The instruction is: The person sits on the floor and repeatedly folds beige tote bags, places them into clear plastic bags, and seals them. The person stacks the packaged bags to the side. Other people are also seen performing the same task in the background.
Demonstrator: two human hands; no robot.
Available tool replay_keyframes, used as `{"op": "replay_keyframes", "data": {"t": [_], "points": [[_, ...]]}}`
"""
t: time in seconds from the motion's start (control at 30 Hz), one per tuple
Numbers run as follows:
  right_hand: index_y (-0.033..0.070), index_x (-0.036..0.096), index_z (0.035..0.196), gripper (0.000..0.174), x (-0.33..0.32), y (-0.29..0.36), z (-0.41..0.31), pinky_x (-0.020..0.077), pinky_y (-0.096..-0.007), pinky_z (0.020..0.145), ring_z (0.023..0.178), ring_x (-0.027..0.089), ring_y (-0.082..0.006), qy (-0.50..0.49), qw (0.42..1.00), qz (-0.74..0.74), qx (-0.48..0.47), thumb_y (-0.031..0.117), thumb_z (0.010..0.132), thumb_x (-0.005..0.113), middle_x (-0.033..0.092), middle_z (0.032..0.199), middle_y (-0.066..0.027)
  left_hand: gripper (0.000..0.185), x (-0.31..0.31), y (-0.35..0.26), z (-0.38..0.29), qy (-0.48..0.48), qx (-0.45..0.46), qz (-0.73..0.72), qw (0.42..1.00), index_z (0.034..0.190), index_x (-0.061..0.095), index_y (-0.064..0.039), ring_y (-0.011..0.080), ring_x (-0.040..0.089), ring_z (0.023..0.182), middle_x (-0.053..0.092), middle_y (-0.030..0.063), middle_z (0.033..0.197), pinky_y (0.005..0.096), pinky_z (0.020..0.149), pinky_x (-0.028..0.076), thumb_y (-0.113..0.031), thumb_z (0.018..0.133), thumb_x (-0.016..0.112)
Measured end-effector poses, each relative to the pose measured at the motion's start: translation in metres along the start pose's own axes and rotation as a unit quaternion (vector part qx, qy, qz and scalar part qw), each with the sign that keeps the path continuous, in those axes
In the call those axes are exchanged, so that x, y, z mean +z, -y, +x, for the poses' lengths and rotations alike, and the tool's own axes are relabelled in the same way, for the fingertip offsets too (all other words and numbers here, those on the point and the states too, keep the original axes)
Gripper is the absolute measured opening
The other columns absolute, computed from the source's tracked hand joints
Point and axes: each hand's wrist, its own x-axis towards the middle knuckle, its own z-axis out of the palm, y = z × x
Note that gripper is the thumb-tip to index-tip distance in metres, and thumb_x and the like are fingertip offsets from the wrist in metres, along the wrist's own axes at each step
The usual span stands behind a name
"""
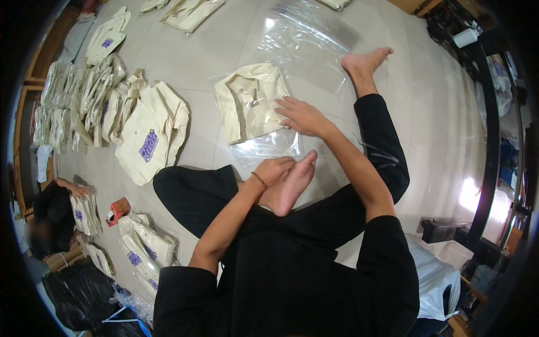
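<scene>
A folded cream canvas tote bag (252, 99) lies on the floor before me inside a clear plastic sleeve (269, 145). My right hand (305, 116) rests on the bag's right side, fingers spread and holding nothing. Beside my bare foot (297, 185), my left hand (274, 172) reaches the sleeve's near end; its fingertips are partly hidden, so whether they pinch the plastic is unclear. A beaded bracelet (260, 180) circles that wrist. Left of the sleeve sit loose cream tote bags (153, 126) with purple printing.
Flat clear sleeves (309, 38) lie beyond the bag. Stacks of packed bags (63, 101) stand at left. A tape dispenser (118, 210) sits near more packed bags (145, 244). Another person's hand (79, 190) touches a bag stack (86, 215). A black metal frame (488, 147) is at right.
</scene>
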Motion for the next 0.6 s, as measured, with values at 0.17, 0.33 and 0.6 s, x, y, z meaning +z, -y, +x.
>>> {"op": "replay_keyframes", "data": {"t": [0.17,0.33,0.6], "points": [[0.008,0.071,0.113,0.027,-0.042,0.015,-0.039,0.0516,-0.0438,0.091,0.112,0.063,-0.0322,-0.08,0.995,0.051,0.0,0.016,0.087,0.07,0.065,0.122,-0.0128,0.016,-0.093,-0.008,-0.036,-0.217,-0.032,0.078,0.973,0.1,0.074,-0.004,0.0318,0.069,0.084,0.073,0.0131,0.095,0.039,0.075,0.056,-0.006,0.085,0.073],[0.013,0.071,0.108,0.036,-0.034,0.012,-0.066,0.052,-0.0419,0.083,0.101,0.063,-0.0299,-0.024,0.993,-0.009,-0.112,0.012,0.072,0.072,0.064,0.112,-0.0108,0.018,-0.141,0.044,-0.047,-0.334,-0.185,0.063,0.922,0.106,0.076,-0.002,0.0323,0.07,0.097,0.074,0.0152,0.103,0.0406,0.085,0.055,-0.011,0.091,0.075],[0.017,0.068,0.111,0.034,-0.019,0.003,-0.08,0.0506,-0.0393,0.084,0.103,0.062,-0.0266,0.007,0.981,-0.06,-0.182,0.019,0.077,0.065,0.06,0.111,-0.0073,0.027,-0.137,0.063,-0.024,-0.11,-0.049,0.141,0.983,0.112,0.07,-0.006,0.0341,0.064,0.108,0.068,0.0133,0.115,0.043,0.094,0.053,-0.013,0.086,0.077]]}}
